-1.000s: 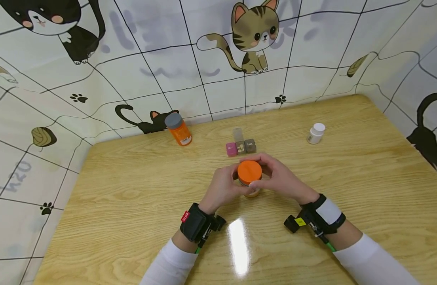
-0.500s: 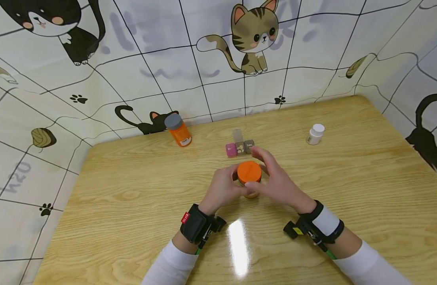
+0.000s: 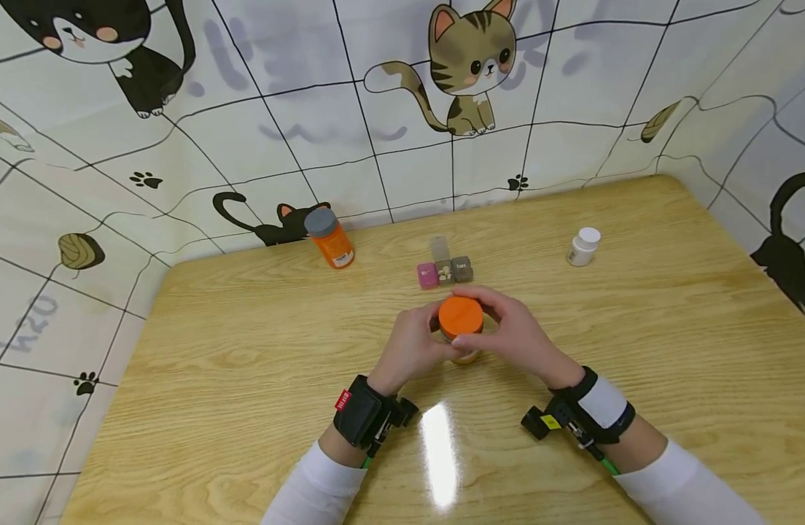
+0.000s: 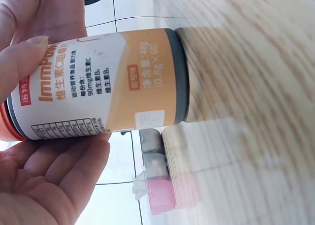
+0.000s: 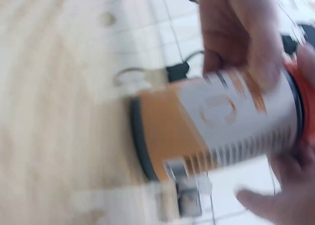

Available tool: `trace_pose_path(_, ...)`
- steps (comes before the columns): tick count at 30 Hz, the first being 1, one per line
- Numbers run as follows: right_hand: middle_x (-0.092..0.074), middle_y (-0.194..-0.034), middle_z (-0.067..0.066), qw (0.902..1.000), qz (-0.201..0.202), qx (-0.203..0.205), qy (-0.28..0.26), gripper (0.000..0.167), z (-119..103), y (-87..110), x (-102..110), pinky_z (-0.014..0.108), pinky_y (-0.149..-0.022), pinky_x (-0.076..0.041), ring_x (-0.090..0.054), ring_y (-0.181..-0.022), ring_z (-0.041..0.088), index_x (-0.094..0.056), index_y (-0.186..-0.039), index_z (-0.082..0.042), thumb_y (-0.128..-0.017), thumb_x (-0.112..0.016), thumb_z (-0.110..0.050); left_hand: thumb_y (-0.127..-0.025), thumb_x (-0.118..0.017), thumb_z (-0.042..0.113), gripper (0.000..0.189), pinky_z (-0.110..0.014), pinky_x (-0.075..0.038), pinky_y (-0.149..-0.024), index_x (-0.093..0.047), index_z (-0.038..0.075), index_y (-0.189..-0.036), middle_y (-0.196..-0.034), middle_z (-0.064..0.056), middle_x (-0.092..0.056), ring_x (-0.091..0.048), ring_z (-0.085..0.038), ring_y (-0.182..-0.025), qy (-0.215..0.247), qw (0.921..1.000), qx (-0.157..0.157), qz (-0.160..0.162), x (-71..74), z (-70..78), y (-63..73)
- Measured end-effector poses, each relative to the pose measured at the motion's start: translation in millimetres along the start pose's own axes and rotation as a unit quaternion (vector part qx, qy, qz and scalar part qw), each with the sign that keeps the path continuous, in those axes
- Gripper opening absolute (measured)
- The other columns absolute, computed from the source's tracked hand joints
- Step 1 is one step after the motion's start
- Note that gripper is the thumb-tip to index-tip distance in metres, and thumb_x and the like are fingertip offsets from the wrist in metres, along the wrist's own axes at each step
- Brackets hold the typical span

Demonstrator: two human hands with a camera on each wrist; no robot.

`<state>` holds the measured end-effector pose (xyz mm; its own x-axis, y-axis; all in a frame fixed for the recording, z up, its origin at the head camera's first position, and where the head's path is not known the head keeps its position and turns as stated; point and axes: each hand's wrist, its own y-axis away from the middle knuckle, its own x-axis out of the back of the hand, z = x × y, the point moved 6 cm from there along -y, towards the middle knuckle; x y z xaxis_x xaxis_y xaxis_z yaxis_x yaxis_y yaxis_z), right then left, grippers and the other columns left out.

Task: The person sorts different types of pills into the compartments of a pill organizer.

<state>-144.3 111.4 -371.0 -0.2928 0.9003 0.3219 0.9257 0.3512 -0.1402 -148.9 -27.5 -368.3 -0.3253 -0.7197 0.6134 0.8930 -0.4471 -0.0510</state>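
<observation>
Both hands meet at an upright vitamin bottle [image 4: 108,87] with a white and orange label, a dark base rim and an orange lid [image 3: 461,315]. My left hand [image 3: 412,344] grips the bottle's body just below the lid. Curled around the lid is my right hand [image 3: 517,335], thumb at the near side and fingers at the far side. In the left wrist view the dark base stands on the wooden table. The right wrist view is blurred, with the same bottle slanting across it and fingers lying along its label.
Behind the hands sits a small pill organizer with a pink box [image 3: 427,275], a raised-lid box holding tablets [image 3: 444,272] and a grey box [image 3: 462,268]. An orange bottle [image 3: 332,240] stands back left, a white bottle [image 3: 582,246] back right. Cat-print sheeting [image 3: 402,168] borders the table.
Half a second ago my right fingers spread away from the orange lid; now they are back around it. My left hand has kept its hold on the bottle.
</observation>
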Motion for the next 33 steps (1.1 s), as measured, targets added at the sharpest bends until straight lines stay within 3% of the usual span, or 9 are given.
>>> trace_pose_path(5, -0.060, -0.130, 0.026, 0.9925, 0.115, 0.002, 0.043, 0.057, -8, 6.8, -10, 0.052, -0.102, -0.044, -0.059, -0.116, 0.039, -0.052, -0.124, 0.008, -0.078, -0.085, -0.001, -0.079, -0.085, 0.008, 0.047, -0.038, -0.056, -0.091, -0.069, 0.002, -0.123, -0.112, -0.011, -0.076, -0.070, -0.025, -0.101, -0.006, 0.9999, 0.010, 0.005, 0.2, 0.1, 0.7)
trace_pose_path(9, -0.056, -0.132, 0.028, 0.9900, 0.131, -0.009, 0.052, 0.058, -9, 7.3, -11, 0.054, -0.101, -0.041, -0.055, -0.121, 0.043, -0.049, -0.118, 0.008, -0.077, -0.087, -0.005, -0.078, -0.085, 0.008, 0.047, -0.038, -0.057, -0.089, -0.069, 0.002, -0.123, -0.111, -0.011, -0.076, -0.069, -0.025, -0.098, -0.006, 0.9999, 0.014, 0.005, 0.0, 0.1, 1.2)
trace_pose_path(11, -0.051, -0.140, 0.030, 0.9948, 0.093, -0.014, 0.039, 0.063, -8, 5.9, -8, 0.059, -0.109, -0.038, -0.048, -0.131, 0.046, -0.045, -0.125, 0.009, -0.080, -0.086, -0.009, -0.079, -0.084, 0.007, 0.045, -0.038, -0.057, -0.089, -0.069, 0.002, -0.122, -0.111, -0.011, -0.076, -0.070, -0.025, -0.099, 0.003, 0.9999, 0.013, 0.003, -0.5, -0.2, 1.4)
trace_pose_path(14, -0.036, -0.155, 0.030, 1.0000, -0.004, 0.005, -0.008, 0.078, -4, 1.6, 0, 0.065, -0.117, -0.027, -0.031, -0.146, 0.048, -0.030, -0.147, 0.009, -0.090, -0.077, -0.014, -0.081, -0.084, 0.009, 0.044, -0.036, -0.056, -0.094, -0.069, 0.002, -0.121, -0.112, -0.010, -0.076, -0.070, -0.024, -0.104, 0.015, 0.9998, 0.012, -0.002, -1.1, -0.7, 1.4)
trace_pose_path(18, -0.027, -0.162, 0.029, 0.9858, -0.152, 0.047, -0.054, 0.079, 0, -5.5, 7, 0.044, -0.120, -0.033, -0.026, -0.149, 0.050, -0.018, -0.159, 0.005, -0.101, -0.064, -0.022, -0.081, -0.085, 0.013, 0.043, -0.036, -0.055, -0.097, -0.069, 0.002, -0.119, -0.114, -0.010, -0.075, -0.070, -0.025, -0.107, 0.011, 0.9998, 0.016, -0.007, -0.7, -0.7, 0.9)
trace_pose_path(21, -0.038, -0.157, 0.028, 0.9794, -0.189, 0.065, -0.028, 0.072, 1, -8.4, 8, 0.035, -0.115, -0.040, -0.039, -0.142, 0.049, -0.031, -0.155, 0.006, -0.101, -0.064, -0.029, -0.081, -0.085, 0.014, 0.044, -0.037, -0.055, -0.097, -0.068, 0.002, -0.120, -0.114, -0.010, -0.075, -0.070, -0.025, -0.108, 0.004, 0.9998, 0.018, -0.009, -0.6, -0.5, 0.4)
trace_pose_path(26, -0.056, -0.140, 0.027, 0.9955, -0.080, 0.046, 0.023, 0.063, -4, -8.3, 8, 0.060, -0.110, -0.040, -0.052, -0.131, 0.045, -0.052, -0.140, 0.009, -0.087, -0.080, -0.012, -0.082, -0.084, 0.012, 0.044, -0.037, -0.055, -0.097, -0.068, 0.003, -0.121, -0.114, -0.009, -0.075, -0.070, -0.024, -0.108, 0.012, 0.9997, 0.017, -0.009, -1.5, -1.5, -0.8)
trace_pose_path(30, -0.057, -0.123, 0.025, 0.9977, 0.023, 0.018, 0.062, 0.060, -8, -6.4, -1, 0.049, -0.094, -0.049, -0.057, -0.110, 0.038, -0.053, -0.121, 0.010, -0.076, -0.088, -0.008, -0.082, -0.083, 0.011, 0.042, -0.037, -0.056, -0.095, -0.069, 0.002, -0.120, -0.112, -0.010, -0.076, -0.071, -0.026, -0.106, 0.007, 0.9999, 0.010, -0.001, -0.7, -1.4, -1.2)
trace_pose_path(33, -0.049, -0.129, 0.026, 0.9978, 0.023, -0.005, 0.063, 0.072, -5, -5.7, -4, 0.046, -0.091, -0.048, -0.054, -0.111, 0.037, -0.043, -0.126, 0.008, -0.076, -0.089, -0.017, -0.084, -0.082, 0.011, 0.041, -0.037, -0.056, -0.094, -0.069, 0.002, -0.121, -0.112, -0.011, -0.076, -0.071, -0.027, -0.106, 0.002, 0.9999, 0.010, 0.000, -1.0, -1.3, -1.1)
